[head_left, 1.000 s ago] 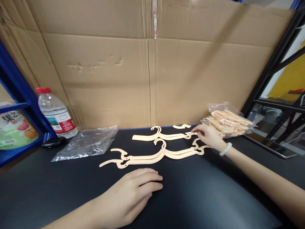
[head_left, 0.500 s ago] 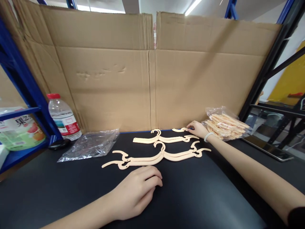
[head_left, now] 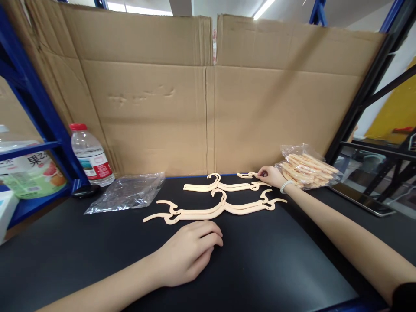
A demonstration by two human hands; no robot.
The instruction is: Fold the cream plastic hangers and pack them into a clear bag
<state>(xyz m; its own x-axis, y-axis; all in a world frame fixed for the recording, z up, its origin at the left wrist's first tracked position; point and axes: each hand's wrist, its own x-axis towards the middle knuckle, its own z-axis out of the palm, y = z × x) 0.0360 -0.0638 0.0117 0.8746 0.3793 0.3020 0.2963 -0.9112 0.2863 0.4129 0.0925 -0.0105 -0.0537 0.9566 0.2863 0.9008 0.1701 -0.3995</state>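
My right hand (head_left: 272,176) reaches to the far side of the black table, with thumb and fingers pinched at the end of a cream curved hanger piece (head_left: 246,175). A cream folding hanger (head_left: 201,187) lies just in front of it, its left end without the hooked arms seen on its right. Closer to me is a second folding hanger (head_left: 198,213), spread flat with hooked arms at both ends. My left hand (head_left: 190,249) rests palm down below this nearer hanger, fingers loosely bent and slightly apart, holding nothing visible.
A clear bag of cream hanger parts (head_left: 308,170) lies beyond my right wrist. On the left are a flattened plastic bag (head_left: 126,193), a water bottle (head_left: 92,156) and a black round object (head_left: 86,191). A dark flat device (head_left: 364,200) lies right; cardboard (head_left: 146,108) walls the back.
A second curved strip now shows beside the one at my right fingertips, the two slightly spread. The view has shifted slightly. My left hand stays resting in nearly the same place.
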